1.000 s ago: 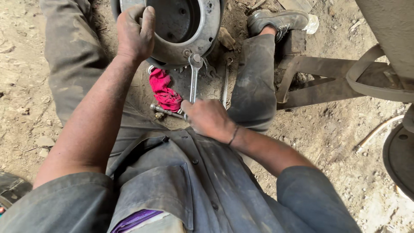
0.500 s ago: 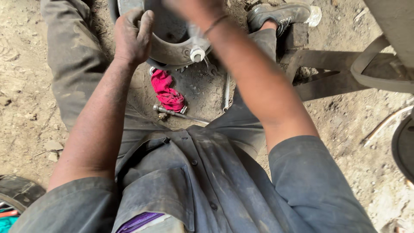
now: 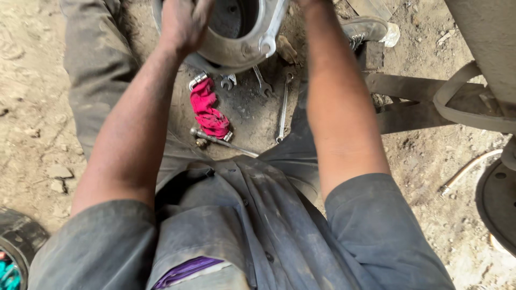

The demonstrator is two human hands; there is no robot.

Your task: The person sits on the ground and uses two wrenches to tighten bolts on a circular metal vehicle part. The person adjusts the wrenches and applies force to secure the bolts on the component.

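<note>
I sit on the dirt with a round metal drum [image 3: 236, 51] between my legs. My left hand [image 3: 183, 24] grips the drum's near-left rim. My right hand [image 3: 314, 4] is at the top edge, mostly cut off, and holds a silver ring spanner [image 3: 270, 33] that slants down across the drum's right rim. On the ground just below the drum lie a red rag [image 3: 208, 110], a long spanner [image 3: 283, 107], two smaller spanners [image 3: 262, 83] and a socket bar [image 3: 220, 140].
My shoe [image 3: 371, 27] rests at the upper right. A dark metal frame [image 3: 430, 107] and a large machine body stand on the right, with a round disc [image 3: 500, 204] at the right edge. A tyre [image 3: 16, 241] shows at the lower left. Stones dot the dirt.
My right hand picked the spanner up off the ground by the rag and lifted it to the drum's right rim. My left hand stayed on the rim. The view moved closer.
</note>
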